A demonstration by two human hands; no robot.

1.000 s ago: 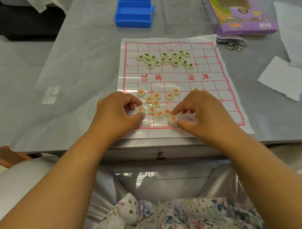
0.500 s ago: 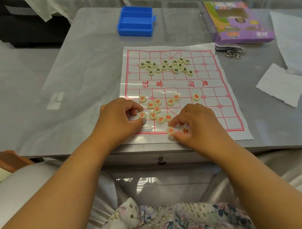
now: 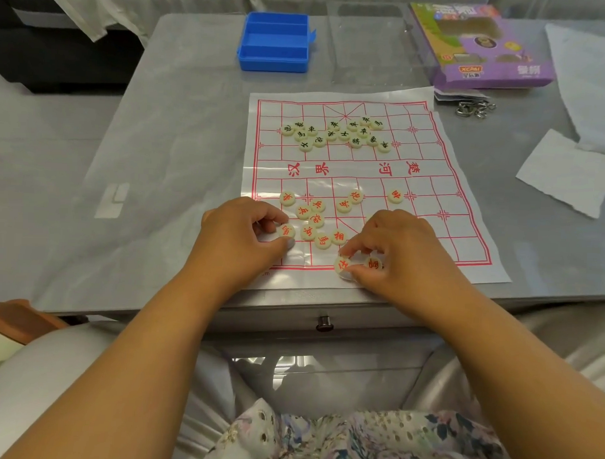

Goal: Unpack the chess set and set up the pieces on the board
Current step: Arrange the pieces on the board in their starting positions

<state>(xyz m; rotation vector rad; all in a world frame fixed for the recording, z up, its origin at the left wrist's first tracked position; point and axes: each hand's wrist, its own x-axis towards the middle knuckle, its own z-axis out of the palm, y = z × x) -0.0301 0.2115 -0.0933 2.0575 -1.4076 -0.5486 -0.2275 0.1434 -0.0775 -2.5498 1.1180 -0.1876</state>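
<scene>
Both forearms reach forward, left hand [image 3: 237, 234] and right hand [image 3: 401, 250] curled, each grip pinching closed.

**Board spread flat, pieces still in clusters**

Paper board [image 3: 365, 169] with red grid, flat on the table. Black-lettered cream discs [image 3: 335, 134] bunched in the far half. Red-lettered discs [image 3: 311, 219] scattered loose in the near half, one [image 3: 395, 196] apart at right, two [image 3: 342, 265] at the near edge line.

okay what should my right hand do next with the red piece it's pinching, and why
Probably set that red piece on a near-edge line crossing and let go: the right hand holds it at the board's near edge, and other red pieces lie jumbled.
</scene>
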